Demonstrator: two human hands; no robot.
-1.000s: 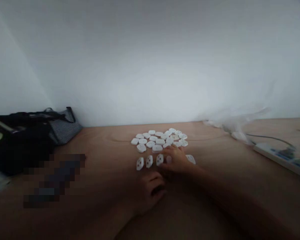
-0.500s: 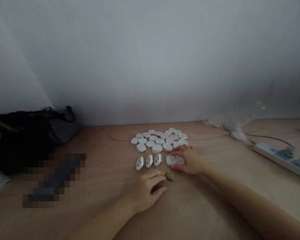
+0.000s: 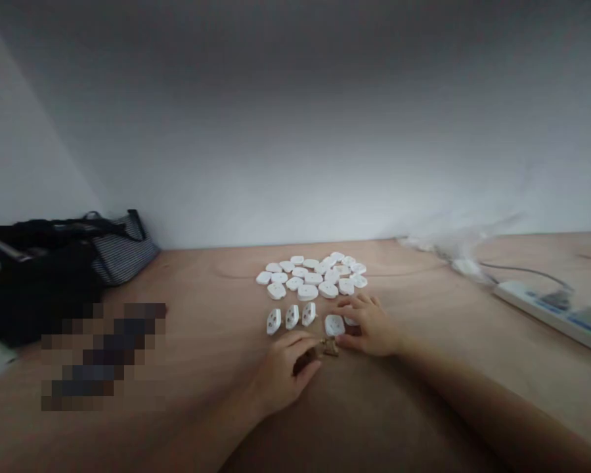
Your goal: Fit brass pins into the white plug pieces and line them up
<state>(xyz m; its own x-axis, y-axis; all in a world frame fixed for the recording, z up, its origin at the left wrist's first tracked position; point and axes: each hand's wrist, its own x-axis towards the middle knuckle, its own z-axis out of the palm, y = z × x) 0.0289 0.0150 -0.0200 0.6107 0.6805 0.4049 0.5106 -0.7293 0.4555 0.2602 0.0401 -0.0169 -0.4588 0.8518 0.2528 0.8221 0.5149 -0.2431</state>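
Where the head view looks down on the wooden desk (image 3: pixel 423 387), the left hand (image 3: pixel 283 378) lies curled, its fingers (image 3: pixel 295 345) reaching to the left end of a small brass part (image 3: pixel 331 347) that sits between the two hands. Whether those fingers pinch it cannot be told, nor whether the dark patch under the palm is a held object or shadow. The right hand (image 3: pixel 369 326) lies low with its fingers fanned, in no clear grip, its lower edge just beside the brass part. A white plug cover (image 3: pixel 334 325) lies just left of the right fingertips, and a second white cover (image 3: pixel 350 320) is half hidden beneath them. A row of three covers (image 3: pixel 292 317) lies ahead of the left hand, and a loose cluster of covers (image 3: pixel 310 276) lies beyond the right fingertips. The covers appear light, stiff and smooth, apt to skid on wood, and would best be taken by their edges; the brass part, probably hard, would suit a fingertip pinch, though its exact shape is blurred. Well left of the hands lie a striped bag (image 3: pixel 123 253) and a pixelated patch (image 3: pixel 103 355) masking an object; well right lies a power strip (image 3: pixel 546 312).
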